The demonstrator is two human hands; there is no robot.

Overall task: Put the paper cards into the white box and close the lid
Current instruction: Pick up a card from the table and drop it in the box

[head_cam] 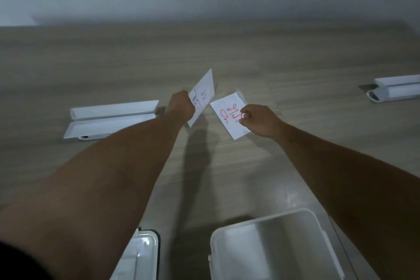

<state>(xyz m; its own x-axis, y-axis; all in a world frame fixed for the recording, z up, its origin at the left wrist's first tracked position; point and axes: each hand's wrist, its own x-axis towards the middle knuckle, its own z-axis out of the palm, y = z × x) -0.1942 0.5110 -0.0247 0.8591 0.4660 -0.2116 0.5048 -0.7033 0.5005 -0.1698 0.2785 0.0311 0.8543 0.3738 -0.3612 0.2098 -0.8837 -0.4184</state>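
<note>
Reaching forward over the tabletop (pixel 250 52), both bare forearms stretch out nearly straight. The left hand (pixel 181 105) is closed around a paper card with blue writing (pixel 203 95), held up and tilted. The right hand (pixel 259 120) pinches a paper card with red writing (pixel 229 116) by its right edge. The open white box (pixel 272 245) sits at the near edge, its lid (pixel 141 254) lying beside it to the left.
</note>
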